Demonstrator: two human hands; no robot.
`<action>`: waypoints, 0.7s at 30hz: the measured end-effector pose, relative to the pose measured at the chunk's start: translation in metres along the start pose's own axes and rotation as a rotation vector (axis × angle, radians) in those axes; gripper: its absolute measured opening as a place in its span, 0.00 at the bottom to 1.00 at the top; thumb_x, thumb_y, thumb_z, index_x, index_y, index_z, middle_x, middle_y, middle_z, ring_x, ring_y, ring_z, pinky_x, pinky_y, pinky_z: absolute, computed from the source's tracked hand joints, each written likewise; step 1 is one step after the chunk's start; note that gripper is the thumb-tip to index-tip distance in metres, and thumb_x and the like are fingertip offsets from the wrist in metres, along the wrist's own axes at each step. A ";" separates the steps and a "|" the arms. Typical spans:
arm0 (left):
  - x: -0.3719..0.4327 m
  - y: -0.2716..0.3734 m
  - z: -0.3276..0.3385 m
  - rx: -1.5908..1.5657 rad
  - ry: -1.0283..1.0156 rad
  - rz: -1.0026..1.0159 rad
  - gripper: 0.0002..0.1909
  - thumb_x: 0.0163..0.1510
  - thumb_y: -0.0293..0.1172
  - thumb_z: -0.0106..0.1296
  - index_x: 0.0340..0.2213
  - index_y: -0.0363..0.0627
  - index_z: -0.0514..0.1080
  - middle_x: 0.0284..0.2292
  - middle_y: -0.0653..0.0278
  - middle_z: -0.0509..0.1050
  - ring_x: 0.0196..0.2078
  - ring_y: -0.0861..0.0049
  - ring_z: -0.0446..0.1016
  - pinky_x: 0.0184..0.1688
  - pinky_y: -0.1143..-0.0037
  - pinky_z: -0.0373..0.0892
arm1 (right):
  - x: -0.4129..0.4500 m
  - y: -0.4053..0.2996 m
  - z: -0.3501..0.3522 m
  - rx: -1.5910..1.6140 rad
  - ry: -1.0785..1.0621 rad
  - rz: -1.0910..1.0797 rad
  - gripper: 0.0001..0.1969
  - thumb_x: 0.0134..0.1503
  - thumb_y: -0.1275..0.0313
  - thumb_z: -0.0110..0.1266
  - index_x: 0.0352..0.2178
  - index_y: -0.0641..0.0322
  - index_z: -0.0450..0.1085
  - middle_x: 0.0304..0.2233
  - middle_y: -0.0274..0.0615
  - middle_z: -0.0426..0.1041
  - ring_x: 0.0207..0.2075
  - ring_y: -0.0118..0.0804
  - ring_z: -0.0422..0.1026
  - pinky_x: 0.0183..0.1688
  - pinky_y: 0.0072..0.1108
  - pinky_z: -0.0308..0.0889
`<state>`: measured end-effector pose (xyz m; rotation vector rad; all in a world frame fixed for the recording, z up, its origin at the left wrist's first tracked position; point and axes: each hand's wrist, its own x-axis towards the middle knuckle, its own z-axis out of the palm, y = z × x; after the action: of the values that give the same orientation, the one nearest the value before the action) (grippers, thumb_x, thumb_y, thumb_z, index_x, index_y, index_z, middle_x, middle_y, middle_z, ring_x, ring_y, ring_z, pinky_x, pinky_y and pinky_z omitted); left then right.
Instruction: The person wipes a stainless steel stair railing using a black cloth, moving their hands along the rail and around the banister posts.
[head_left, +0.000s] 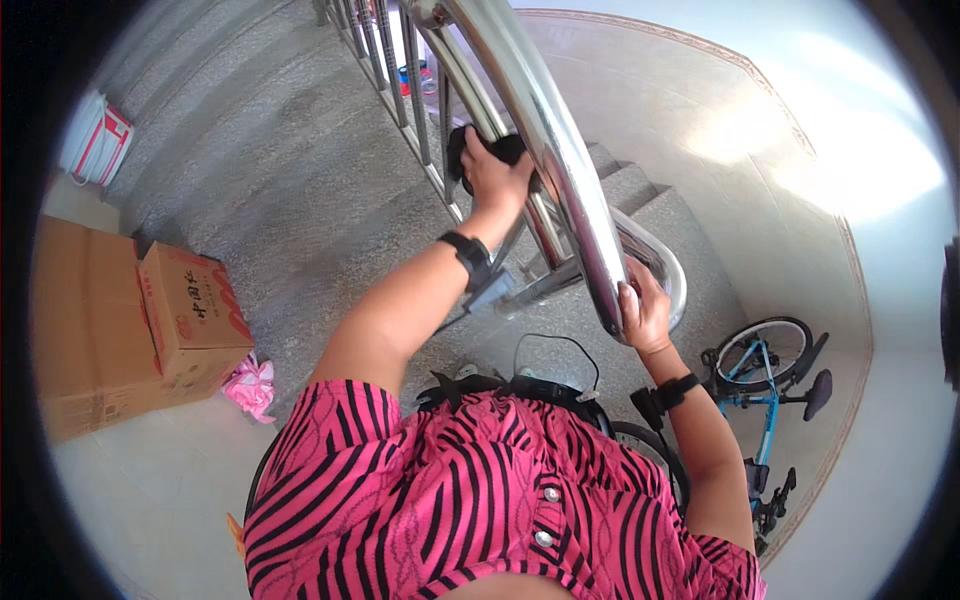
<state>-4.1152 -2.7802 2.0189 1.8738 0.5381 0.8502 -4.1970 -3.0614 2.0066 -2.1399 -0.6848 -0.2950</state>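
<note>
A thick, shiny metal handrail (559, 142) runs from the top of the view down towards me. My left hand (496, 172) presses a black cloth (459, 154) around a thinner metal rail (480, 94) just below the handrail. Near the handrail's lower rounded end, my right hand (646, 307) grips its side, with the thumb on top and some fingers hidden beneath. Upright metal balusters (409, 82) stand left of the cloth. Each wrist wears a black strap with a small device.
Stone stairs (247, 82) rise at upper left; more steps (630, 187) lie beyond the railing. Cardboard boxes (199, 300), a pink plastic bag (251, 386) and a white bucket (97, 142) stand left. A blue bicycle (769, 412) leans near the tiled wall (720, 217) at right.
</note>
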 end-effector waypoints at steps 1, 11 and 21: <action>-0.021 0.003 0.005 0.007 0.030 -0.029 0.52 0.42 0.41 0.64 0.59 0.32 0.46 0.52 0.36 0.58 0.53 0.44 0.61 0.58 0.62 0.58 | 0.003 0.002 -0.001 -0.016 -0.005 0.002 0.21 0.57 0.62 0.49 0.48 0.63 0.67 0.32 0.55 0.73 0.33 0.52 0.74 0.38 0.31 0.68; -0.119 -0.065 0.018 -0.121 -0.194 -0.325 0.58 0.43 0.43 0.64 0.60 0.33 0.36 0.54 0.34 0.56 0.56 0.50 0.60 0.57 0.66 0.59 | 0.015 0.004 0.024 -0.047 -0.080 -0.080 0.23 0.60 0.57 0.43 0.45 0.66 0.67 0.37 0.59 0.72 0.40 0.60 0.71 0.43 0.36 0.66; -0.068 -0.039 -0.075 -0.429 -0.502 -0.279 0.17 0.48 0.30 0.56 0.40 0.36 0.73 0.34 0.60 0.77 0.34 0.73 0.76 0.38 0.73 0.72 | 0.026 -0.072 0.023 -0.078 -0.146 -0.046 0.43 0.53 0.59 0.57 0.61 0.68 0.44 0.54 0.66 0.60 0.54 0.61 0.63 0.54 0.37 0.61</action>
<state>-4.2161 -2.7650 1.9835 1.4922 0.2639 0.2611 -4.2172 -2.9986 2.0514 -2.2381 -0.8193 -0.1940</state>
